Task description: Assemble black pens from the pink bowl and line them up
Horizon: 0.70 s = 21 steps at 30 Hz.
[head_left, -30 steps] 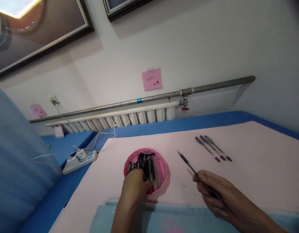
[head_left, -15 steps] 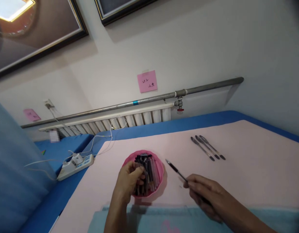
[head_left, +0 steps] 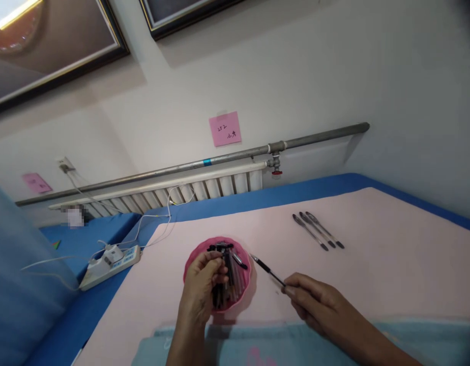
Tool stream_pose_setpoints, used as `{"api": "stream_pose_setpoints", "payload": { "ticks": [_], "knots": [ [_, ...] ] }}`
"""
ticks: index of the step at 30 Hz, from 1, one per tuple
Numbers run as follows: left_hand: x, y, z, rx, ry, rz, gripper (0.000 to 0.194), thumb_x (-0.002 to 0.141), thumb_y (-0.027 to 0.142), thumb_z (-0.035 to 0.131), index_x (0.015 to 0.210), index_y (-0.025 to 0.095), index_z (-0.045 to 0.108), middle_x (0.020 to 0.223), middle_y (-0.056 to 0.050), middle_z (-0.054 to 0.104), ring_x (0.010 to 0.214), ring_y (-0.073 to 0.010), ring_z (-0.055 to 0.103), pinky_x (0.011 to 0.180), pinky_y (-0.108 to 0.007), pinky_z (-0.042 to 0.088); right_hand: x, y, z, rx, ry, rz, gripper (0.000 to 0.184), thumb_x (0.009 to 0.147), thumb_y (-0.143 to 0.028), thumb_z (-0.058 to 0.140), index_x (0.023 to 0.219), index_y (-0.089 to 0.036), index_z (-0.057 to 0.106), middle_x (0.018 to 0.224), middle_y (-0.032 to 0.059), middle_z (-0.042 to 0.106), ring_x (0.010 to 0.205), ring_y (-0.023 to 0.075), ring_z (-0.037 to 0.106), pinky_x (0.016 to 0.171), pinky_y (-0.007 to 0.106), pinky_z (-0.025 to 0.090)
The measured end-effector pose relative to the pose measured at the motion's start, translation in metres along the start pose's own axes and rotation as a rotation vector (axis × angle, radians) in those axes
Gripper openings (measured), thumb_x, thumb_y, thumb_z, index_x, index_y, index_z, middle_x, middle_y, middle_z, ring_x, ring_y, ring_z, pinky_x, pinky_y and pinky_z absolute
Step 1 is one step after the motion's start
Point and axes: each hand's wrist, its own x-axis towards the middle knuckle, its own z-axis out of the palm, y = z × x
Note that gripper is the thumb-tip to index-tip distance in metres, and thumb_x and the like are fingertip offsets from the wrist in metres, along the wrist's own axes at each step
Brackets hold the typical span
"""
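Observation:
My right hand (head_left: pixel 315 302) grips an uncapped pen (head_left: pixel 268 270) with a black grip, its pale tip pointing up and left toward the basket. Over the left part of a round pink scalloped basket (head_left: pixel 189 256) is my left hand (head_left: pixel 204 279), thumb and fingers pinched together; what they hold, if anything, I cannot make out. Inside the basket lie several dark and clear pen parts (head_left: pixel 231 279), partly hidden by the hand. A shiny black-and-clear piece (head_left: pixel 240 261) rests near its right rim. Three capped pens (head_left: pixel 319 230) lie side by side on the pink sheet, farther right.
A pink sheet (head_left: pixel 391 244) covers the blue table (head_left: pixel 296 190). A light blue cloth (head_left: pixel 296 343) lies along the near edge. On the left is a white power strip (head_left: pixel 124 262) with plugs and cables. Behind stand a white radiator (head_left: pixel 219 184) and a grey pipe (head_left: pixel 319 138).
The view has shifted slightly. My left fingers are still pinched over the basket, and a shiny piece now shows near its right side. The right hand keeps the pen, tip nearer the rim.

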Motion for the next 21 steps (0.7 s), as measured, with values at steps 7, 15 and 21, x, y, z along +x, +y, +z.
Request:
{"api": "stream_pose_setpoints", "payload": {
  "ticks": [7, 15, 21],
  "knots": [
    [0.008, -0.015, 0.005, 0.527, 0.011, 0.299, 0.017, 0.066, 0.014, 0.059, 0.081, 0.02, 0.067, 0.084, -0.006, 0.067, 0.081, -0.0212, 0.06, 0.076, -0.034, 0.045, 0.006, 0.005, -0.005, 0.026, 0.05, 0.016, 0.022, 0.086, -0.035, 0.046, 0.07, -0.02, 0.049, 0.054, -0.0075, 0.039, 0.043, 0.0065, 0.032, 0.039, 0.019, 0.025],
    [0.025, -0.043, 0.027, 1.062, -0.077, 0.624, 0.041, 0.073, 0.008, 0.047, 0.109, 0.021, 0.063, 0.115, -0.014, 0.062, 0.114, -0.0317, 0.046, 0.099, -0.045, 0.025, 0.002, -0.002, -0.002, 0.026, 0.097, -0.003, 0.02, 0.084, -0.033, 0.047, 0.07, -0.02, 0.05, 0.054, -0.007, 0.039, 0.046, 0.0073, 0.035, 0.041, 0.019, 0.027],
    [0.031, -0.044, 0.031, 1.438, -0.096, 0.662, 0.044, 0.077, 0.006, 0.039, 0.115, 0.017, 0.058, 0.115, -0.012, 0.062, 0.114, -0.028, 0.046, 0.099, -0.046, 0.025, 0.003, -0.002, -0.003, 0.014, 0.09, 0.0, 0.02, 0.084, -0.035, 0.047, 0.071, -0.02, 0.051, 0.054, -0.0067, 0.039, 0.047, 0.0079, 0.036, 0.043, 0.02, 0.029]
  ]
}}
